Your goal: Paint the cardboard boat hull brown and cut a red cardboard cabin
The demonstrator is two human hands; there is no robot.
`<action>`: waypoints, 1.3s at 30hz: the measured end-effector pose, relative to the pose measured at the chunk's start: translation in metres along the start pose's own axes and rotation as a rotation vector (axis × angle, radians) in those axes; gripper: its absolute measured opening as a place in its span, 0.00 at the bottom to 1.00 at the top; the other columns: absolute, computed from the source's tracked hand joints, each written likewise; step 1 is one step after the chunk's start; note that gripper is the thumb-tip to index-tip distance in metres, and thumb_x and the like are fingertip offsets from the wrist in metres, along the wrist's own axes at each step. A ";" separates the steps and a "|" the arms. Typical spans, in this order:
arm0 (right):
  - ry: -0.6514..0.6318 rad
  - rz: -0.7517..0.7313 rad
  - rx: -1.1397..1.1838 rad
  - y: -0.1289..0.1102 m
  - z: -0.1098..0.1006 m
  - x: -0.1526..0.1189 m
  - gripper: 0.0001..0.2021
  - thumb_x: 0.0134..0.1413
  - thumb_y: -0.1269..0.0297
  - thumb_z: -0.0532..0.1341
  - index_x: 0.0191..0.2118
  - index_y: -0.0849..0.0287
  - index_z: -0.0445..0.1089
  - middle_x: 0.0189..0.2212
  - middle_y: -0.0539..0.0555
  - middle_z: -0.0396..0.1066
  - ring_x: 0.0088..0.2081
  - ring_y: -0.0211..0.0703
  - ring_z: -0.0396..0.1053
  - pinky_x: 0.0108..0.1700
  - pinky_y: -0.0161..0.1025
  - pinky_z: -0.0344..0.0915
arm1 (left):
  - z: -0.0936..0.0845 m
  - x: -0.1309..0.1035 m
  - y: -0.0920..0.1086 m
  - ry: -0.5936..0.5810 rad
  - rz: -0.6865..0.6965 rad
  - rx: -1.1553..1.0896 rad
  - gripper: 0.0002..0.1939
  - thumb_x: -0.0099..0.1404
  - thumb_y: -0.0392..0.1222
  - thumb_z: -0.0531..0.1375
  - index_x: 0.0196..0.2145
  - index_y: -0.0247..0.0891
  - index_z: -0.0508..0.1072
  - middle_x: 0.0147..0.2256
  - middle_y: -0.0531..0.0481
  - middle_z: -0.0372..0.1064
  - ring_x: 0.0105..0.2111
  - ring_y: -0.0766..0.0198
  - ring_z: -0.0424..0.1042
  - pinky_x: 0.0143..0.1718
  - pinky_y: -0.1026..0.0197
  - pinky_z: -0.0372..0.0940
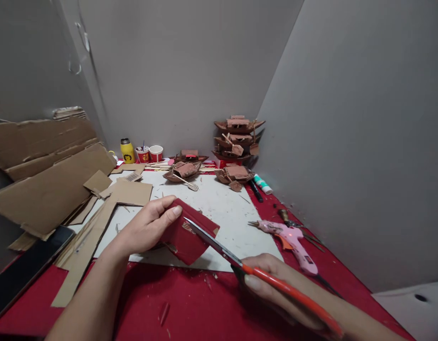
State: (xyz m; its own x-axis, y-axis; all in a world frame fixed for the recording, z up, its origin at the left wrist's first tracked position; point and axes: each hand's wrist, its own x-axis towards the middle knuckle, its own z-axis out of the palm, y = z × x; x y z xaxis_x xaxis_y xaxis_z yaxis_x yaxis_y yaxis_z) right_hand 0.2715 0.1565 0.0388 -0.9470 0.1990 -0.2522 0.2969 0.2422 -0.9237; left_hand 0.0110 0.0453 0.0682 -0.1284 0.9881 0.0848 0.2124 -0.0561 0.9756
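A folded piece of red cardboard [196, 244] is pinched between the thumb and fingers of my left hand [151, 225], above the front edge of the white board [236, 237]. My right hand [272, 284] is wrapped round the orange handles of a pair of scissors [222, 251]. The metal blades point up and left, lying over the red cardboard near a torn patch on its face. Whether the blades touch the cardboard I cannot tell.
A pink glue gun [292, 239] lies at the right. Brown cardboard pieces [55, 184] and a black phone [30, 270] are at the left. Model boats [236, 147], paper cups [156, 153] and a yellow bottle [127, 151] stand at the back.
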 end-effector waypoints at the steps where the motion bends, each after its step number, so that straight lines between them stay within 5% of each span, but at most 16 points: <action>1: 0.006 -0.002 -0.003 0.000 0.001 -0.001 0.27 0.60 0.37 0.48 0.25 0.57 0.50 0.18 0.44 0.49 0.19 0.30 0.44 0.19 0.33 0.41 | 0.000 -0.001 0.000 -0.016 0.002 -0.005 0.16 0.67 0.54 0.54 0.36 0.38 0.71 0.31 0.49 0.67 0.29 0.65 0.64 0.29 0.64 0.62; 7: 0.094 -0.068 -0.278 0.000 0.001 -0.009 0.25 0.61 0.39 0.46 0.26 0.57 0.53 0.22 0.48 0.55 0.24 0.34 0.51 0.24 0.33 0.50 | 0.000 -0.001 0.002 -0.041 0.008 0.000 0.16 0.66 0.53 0.56 0.35 0.37 0.73 0.31 0.50 0.69 0.29 0.66 0.65 0.29 0.66 0.63; 14: 0.297 0.018 -0.540 -0.005 0.005 -0.017 0.20 0.63 0.45 0.49 0.31 0.57 0.59 0.27 0.50 0.65 0.28 0.38 0.59 0.30 0.34 0.56 | -0.002 0.002 0.003 0.355 0.109 -0.178 0.11 0.59 0.49 0.65 0.34 0.39 0.79 0.29 0.51 0.76 0.27 0.67 0.70 0.28 0.68 0.66; 20: 0.432 0.016 -0.726 -0.016 0.013 -0.006 0.19 0.61 0.45 0.52 0.29 0.57 0.59 0.25 0.52 0.68 0.25 0.39 0.61 0.29 0.35 0.54 | 0.001 0.001 0.005 0.533 0.190 -0.168 0.10 0.53 0.44 0.70 0.34 0.42 0.82 0.31 0.52 0.79 0.31 0.67 0.73 0.35 0.68 0.68; 28: 0.607 0.096 -0.950 -0.021 0.009 0.001 0.22 0.58 0.42 0.52 0.35 0.58 0.66 0.28 0.60 0.74 0.30 0.53 0.72 0.29 0.39 0.51 | 0.021 0.005 0.014 0.500 0.072 -0.380 0.15 0.45 0.43 0.73 0.33 0.39 0.81 0.30 0.50 0.79 0.28 0.63 0.75 0.30 0.63 0.72; 35: 0.602 0.103 -1.036 -0.029 0.002 0.001 0.23 0.59 0.41 0.51 0.37 0.59 0.68 0.29 0.59 0.76 0.32 0.56 0.74 0.28 0.40 0.49 | 0.019 0.011 0.002 0.521 0.055 -0.266 0.15 0.46 0.43 0.72 0.32 0.37 0.77 0.26 0.55 0.74 0.16 0.74 0.64 0.18 0.69 0.65; 39: 0.608 0.091 -1.119 -0.030 -0.002 0.005 0.25 0.60 0.41 0.49 0.38 0.60 0.68 0.27 0.59 0.76 0.30 0.56 0.74 0.27 0.40 0.46 | 0.019 0.013 -0.002 0.520 0.055 -0.220 0.14 0.47 0.42 0.72 0.31 0.36 0.75 0.25 0.56 0.73 0.16 0.73 0.65 0.18 0.70 0.64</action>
State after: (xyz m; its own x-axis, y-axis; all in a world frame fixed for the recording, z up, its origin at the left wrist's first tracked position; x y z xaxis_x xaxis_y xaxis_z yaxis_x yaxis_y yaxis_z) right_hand 0.2578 0.1519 0.0661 -0.7974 0.5859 0.1444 0.5791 0.8103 -0.0899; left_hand 0.0278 0.0606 0.0637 -0.5951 0.7851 0.1714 0.0329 -0.1893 0.9814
